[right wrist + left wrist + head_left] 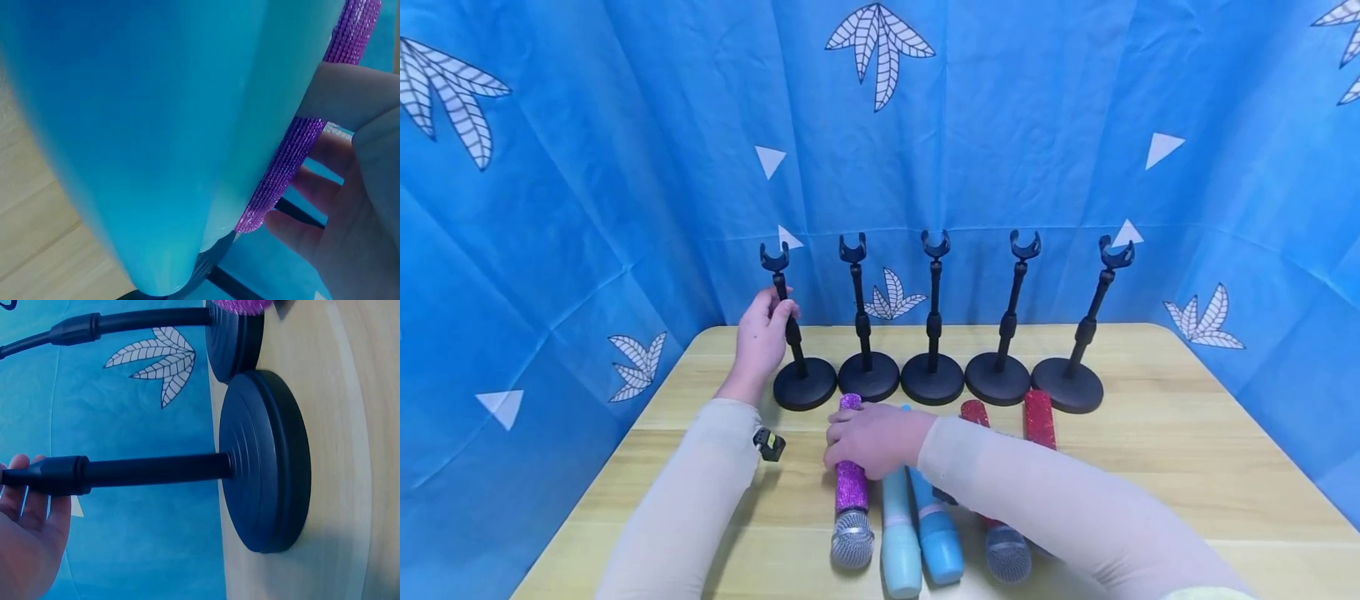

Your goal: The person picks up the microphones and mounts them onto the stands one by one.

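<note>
My left hand [760, 337] holds the pole of the leftmost black microphone stand [805, 387], its fingers behind the pole in the left wrist view. The round base of that stand [265, 462] sits on the table. My right hand [880, 437] grips a glittery purple microphone [852, 487] by its handle, the silver mesh head pointing toward me. Right beside it lie a mint-green microphone [900, 550] and a blue microphone [938, 546], both partly under the right hand and forearm. In the right wrist view, thumb and fingers straddle the purple handle [284, 156].
Several more black stands, such as the middle one [932, 379], line the back of the wooden table [805, 517]. Two glittery red microphones [975, 412] [1040, 417] lie partly hidden beneath the right sleeve. A blue patterned curtain [1000, 125] encloses the table's back and sides.
</note>
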Demonstrator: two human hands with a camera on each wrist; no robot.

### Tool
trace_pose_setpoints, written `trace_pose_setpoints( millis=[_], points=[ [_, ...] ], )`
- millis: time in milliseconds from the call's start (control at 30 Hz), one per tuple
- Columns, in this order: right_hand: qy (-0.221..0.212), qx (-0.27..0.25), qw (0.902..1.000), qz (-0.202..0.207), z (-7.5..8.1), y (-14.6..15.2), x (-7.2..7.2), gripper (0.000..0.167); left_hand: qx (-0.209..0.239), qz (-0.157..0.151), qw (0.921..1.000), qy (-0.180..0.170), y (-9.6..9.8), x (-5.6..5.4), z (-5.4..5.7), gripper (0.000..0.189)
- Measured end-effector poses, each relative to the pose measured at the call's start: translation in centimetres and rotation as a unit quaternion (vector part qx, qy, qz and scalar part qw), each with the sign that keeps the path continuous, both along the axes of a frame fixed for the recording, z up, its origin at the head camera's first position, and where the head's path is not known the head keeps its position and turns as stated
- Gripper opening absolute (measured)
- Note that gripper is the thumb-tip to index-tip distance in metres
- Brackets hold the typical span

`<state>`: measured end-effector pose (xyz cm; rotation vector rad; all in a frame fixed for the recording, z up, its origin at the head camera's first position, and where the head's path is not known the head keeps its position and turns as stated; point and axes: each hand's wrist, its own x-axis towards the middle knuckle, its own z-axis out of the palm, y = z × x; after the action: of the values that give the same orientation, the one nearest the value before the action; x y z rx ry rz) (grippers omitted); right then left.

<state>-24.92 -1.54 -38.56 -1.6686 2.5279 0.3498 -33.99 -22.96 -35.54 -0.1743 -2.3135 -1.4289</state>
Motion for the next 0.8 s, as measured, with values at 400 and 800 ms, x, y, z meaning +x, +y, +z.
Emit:
trace_pose_setpoints(
  millis=[400, 800],
  points=[
    [-0.093, -0.127, 0.987, 0.032, 1.8, 0.9, -0.7, 0.046, -0.048, 0.005, 0.9988, 0.01, -0.8, 0.6, 0.2, 0.031],
    [-0.127, -0.308, 0.9425, -0.025, 5.3, 3.5, -0.3, 0.046, -0.082, -0.011, 0.9961, 0.03, -0.5, 4.0, -0.3, 0.027]
  ],
)
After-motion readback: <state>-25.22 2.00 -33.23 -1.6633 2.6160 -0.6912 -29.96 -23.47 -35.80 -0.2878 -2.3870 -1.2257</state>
